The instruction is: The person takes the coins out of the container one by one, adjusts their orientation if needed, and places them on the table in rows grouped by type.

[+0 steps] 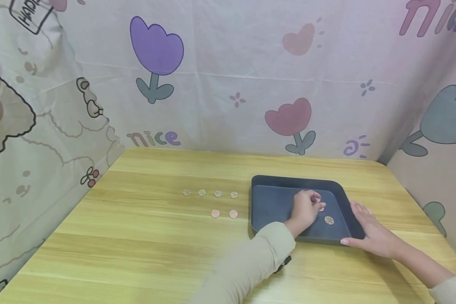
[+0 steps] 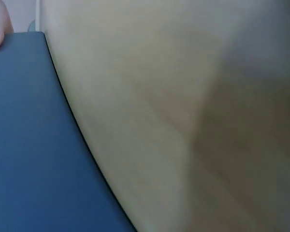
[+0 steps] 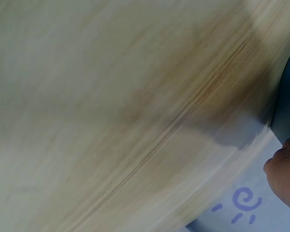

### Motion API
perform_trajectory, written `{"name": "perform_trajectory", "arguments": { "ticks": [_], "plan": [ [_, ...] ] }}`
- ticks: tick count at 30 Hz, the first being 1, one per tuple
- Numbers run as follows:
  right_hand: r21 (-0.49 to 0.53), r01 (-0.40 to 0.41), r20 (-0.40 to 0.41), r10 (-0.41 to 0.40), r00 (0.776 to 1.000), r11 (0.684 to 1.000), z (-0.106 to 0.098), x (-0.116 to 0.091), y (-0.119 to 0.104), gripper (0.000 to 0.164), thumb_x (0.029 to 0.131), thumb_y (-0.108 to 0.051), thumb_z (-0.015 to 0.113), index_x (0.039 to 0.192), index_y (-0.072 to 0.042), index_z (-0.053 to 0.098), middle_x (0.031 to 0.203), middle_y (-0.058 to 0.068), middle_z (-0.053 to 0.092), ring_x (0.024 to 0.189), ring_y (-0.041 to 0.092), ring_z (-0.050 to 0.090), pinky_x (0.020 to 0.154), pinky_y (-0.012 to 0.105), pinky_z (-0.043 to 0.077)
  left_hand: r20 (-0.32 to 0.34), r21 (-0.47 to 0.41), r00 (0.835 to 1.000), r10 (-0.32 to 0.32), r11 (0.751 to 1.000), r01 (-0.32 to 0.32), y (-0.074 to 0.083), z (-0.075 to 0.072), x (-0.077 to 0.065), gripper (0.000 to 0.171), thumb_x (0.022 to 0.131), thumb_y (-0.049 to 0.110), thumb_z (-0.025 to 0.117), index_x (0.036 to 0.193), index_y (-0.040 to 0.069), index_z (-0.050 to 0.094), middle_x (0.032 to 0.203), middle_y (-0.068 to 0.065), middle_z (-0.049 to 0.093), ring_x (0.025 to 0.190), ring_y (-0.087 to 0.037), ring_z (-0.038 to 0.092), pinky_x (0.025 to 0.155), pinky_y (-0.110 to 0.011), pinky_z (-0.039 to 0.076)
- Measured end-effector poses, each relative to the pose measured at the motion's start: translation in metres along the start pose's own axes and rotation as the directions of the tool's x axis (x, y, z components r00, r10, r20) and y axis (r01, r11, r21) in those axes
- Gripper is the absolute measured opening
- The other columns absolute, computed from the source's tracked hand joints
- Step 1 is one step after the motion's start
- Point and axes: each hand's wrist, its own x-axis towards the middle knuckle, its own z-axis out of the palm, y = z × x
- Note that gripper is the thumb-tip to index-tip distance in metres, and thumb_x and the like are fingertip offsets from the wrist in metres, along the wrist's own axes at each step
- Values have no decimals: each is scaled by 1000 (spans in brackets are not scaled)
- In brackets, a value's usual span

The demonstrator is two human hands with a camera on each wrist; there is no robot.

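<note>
A dark baking tray [image 1: 277,207] sits on the table, right of centre in the head view. My left hand [image 1: 305,207] reaches inside it, thumb and fingertips closed together around a copper coin [image 1: 318,200]. Another copper coin [image 1: 321,209] shows just under the fingertips, partly covered. Slightly nearer lies a gold-coloured coin [image 1: 329,220] on the tray floor. With its thumb at the near edge and its fingers along the right wall, my right hand [image 1: 378,231] grips the tray's corner. The wrist views catch mostly tabletop and the tray's outer side.
Left of the tray, several silvery coins [image 1: 218,194] form a row on the wooden table [image 1: 137,245]. Two copper coins, one of them the right-hand coin [image 1: 233,214], lie nearer. A printed cloth [image 1: 220,50] hangs behind and at both sides.
</note>
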Motion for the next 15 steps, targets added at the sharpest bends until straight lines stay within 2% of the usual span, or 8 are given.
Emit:
{"name": "perform_trajectory", "arguments": {
  "ticks": [6, 9, 15],
  "plan": [
    [2, 18, 0, -18, 1000, 1000, 2, 1, -1, 104, 76, -32, 73, 143, 12, 7, 144, 40, 12, 138, 49, -2, 113, 33, -16, 17, 186, 997, -75, 980, 70, 2, 9, 7, 15, 74, 18, 76, 89, 17, 72, 80, 8, 67, 74, 1, 59, 65, -9, 42],
    [3, 24, -5, -24, 1000, 1000, 3, 1, 0, 104, 76, -32, 73, 143, 13, 7, 144, 41, 12, 139, 48, -3, 113, 32, -16, 23, 250, 997, -78, 966, 70, 0, 10, 9, 13, 74, 16, 76, 87, 17, 73, 82, 9, 70, 78, 0, 62, 66, -8, 43],
    [13, 4, 7, -4, 1000, 1000, 3, 1, -1, 105, 76, -32, 72, 143, 11, 5, 145, 40, 10, 138, 50, -3, 114, 41, -14, 61, 347, 990, -130, 932, 101, -2, 9, 15, 14, 76, 23, 74, 90, 23, 74, 88, 14, 72, 89, -1, 63, 74, -10, 45]
  ]
}}
